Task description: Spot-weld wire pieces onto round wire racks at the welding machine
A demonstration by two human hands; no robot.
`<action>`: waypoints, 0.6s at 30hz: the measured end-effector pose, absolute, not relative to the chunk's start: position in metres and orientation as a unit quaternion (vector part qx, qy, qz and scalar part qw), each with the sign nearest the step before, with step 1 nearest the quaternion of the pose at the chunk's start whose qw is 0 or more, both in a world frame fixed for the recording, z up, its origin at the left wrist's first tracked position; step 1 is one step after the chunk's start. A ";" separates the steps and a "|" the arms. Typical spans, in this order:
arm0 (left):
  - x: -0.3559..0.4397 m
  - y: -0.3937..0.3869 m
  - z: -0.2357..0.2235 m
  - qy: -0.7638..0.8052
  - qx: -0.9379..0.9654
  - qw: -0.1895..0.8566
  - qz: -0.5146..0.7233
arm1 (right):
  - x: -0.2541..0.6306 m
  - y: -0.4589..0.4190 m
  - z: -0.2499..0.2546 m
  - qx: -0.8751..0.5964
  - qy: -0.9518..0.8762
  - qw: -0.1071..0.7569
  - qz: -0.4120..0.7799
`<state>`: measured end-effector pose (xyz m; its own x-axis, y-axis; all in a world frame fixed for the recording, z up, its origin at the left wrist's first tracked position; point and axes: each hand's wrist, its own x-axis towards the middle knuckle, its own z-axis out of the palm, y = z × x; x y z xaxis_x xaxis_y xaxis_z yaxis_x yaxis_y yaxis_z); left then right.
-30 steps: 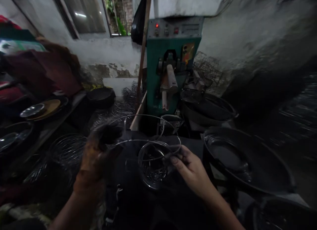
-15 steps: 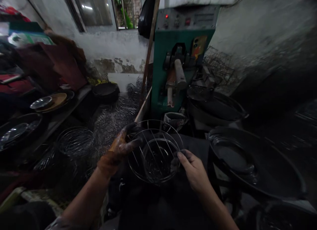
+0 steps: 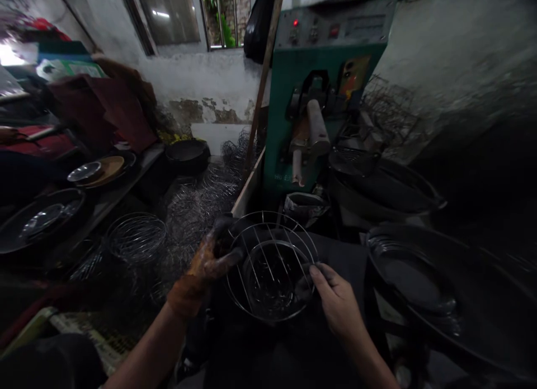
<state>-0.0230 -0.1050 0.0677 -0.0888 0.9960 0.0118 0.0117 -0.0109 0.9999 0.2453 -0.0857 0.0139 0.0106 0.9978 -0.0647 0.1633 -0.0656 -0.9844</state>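
Note:
A round wire rack, a ring crossed by straight wires, is held level in front of me. My left hand, in a dirty orange glove, grips its left rim. My bare right hand pinches the right rim. Under the rack sits a smaller round dark container. A green machine with a red light and a metal lever stands just beyond.
Heaps of wire baskets lie on the left. Dark pans and a wooden plate rest on a left bench. Large black basins crowd the right side. A wooden pole leans by the machine.
The loose wire rings seen a second ago now sit as one flat rack held by both hands. The view has shifted left, so the machine appears further right.

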 end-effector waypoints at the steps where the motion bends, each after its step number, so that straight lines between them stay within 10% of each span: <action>1: -0.022 -0.103 0.067 0.530 0.491 0.458 0.518 | 0.246 -0.085 0.012 -0.558 -0.524 0.441 0.468; 18: -0.007 -0.067 0.044 0.579 0.477 0.390 0.534 | 0.266 -0.081 0.018 -0.538 -0.583 0.387 0.470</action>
<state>-0.0071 -0.0674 0.0437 -0.2408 0.9689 0.0575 0.1342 -0.0255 0.9906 0.2663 -0.0811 0.0180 -0.1216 0.9910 -0.0552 0.2644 -0.0213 -0.9642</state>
